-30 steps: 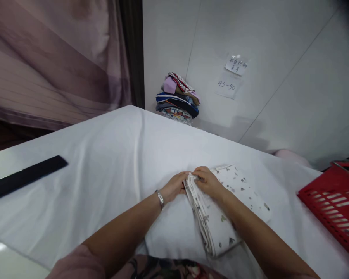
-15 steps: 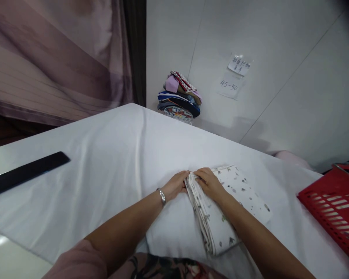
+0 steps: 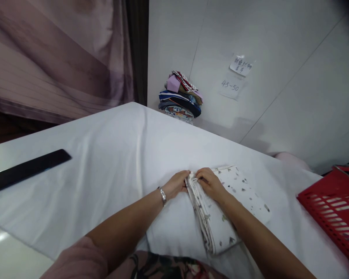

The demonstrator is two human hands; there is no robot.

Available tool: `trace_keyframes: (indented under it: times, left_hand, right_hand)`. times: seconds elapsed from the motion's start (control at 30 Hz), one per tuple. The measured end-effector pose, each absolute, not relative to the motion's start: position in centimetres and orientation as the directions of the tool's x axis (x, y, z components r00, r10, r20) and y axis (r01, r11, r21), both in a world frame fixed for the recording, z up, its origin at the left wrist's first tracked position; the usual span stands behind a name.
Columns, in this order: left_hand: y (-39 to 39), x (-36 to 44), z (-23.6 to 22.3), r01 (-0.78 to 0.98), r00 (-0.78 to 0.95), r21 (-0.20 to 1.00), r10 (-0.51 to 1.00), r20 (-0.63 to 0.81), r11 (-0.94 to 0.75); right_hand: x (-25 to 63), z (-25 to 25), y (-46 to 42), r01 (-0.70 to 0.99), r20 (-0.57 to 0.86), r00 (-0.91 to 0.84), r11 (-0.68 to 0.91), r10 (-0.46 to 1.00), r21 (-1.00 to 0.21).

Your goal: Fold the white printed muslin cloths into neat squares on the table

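Note:
A white cloth with small printed figures (image 3: pixel 218 228) lies folded in several layers on the table, its layered edge facing left. My left hand (image 3: pixel 177 184), with a silver bracelet at the wrist, is closed on the far left corner of the layers. Just beside it, my right hand (image 3: pixel 211 184) pinches the top layers near the same corner. Part of the patterned cloth stretches out flat to the right, beyond my right forearm. The fingertips of my left hand are partly hidden behind the fold.
A white cloth covers the table (image 3: pixel 110 155). At the left lies a long black flat object (image 3: pixel 29 168). A red plastic basket (image 3: pixel 331 209) stands at the right. Behind the table's far edge rises a stack of folded clothes (image 3: pixel 182 97) by the wall, where paper notes (image 3: pixel 231 86) hang.
My right-hand fingers have shifted slightly at the corner, bunching the top layers a little. My left hand stays in place. The view has moved very slightly.

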State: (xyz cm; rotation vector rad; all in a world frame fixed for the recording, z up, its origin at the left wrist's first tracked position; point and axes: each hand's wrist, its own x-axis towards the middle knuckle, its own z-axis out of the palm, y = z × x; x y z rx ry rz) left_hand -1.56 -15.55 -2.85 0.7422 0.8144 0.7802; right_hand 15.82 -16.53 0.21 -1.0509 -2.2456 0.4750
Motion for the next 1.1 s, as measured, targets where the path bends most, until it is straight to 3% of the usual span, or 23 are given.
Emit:
trace_keyframes:
  times: [0.53, 1.1]
  left_hand:
    - [-15.4, -1.6, -3.5, -0.332, 0.475, 0.800, 0.821, -0.316, 0.500]
    - [-15.5, -1.8, -2.7, -0.349, 0.475, 0.767, 0.807, -0.350, 0.538]
  right_hand:
    - [15.1, 0.3, -14.4, 0.594, 0.230, -0.591, 0.610, 0.773, -0.524]
    - [15.4, 0.7, -15.8, 0.505, 0.340, -0.561, 0.637, 0.755, -0.583]
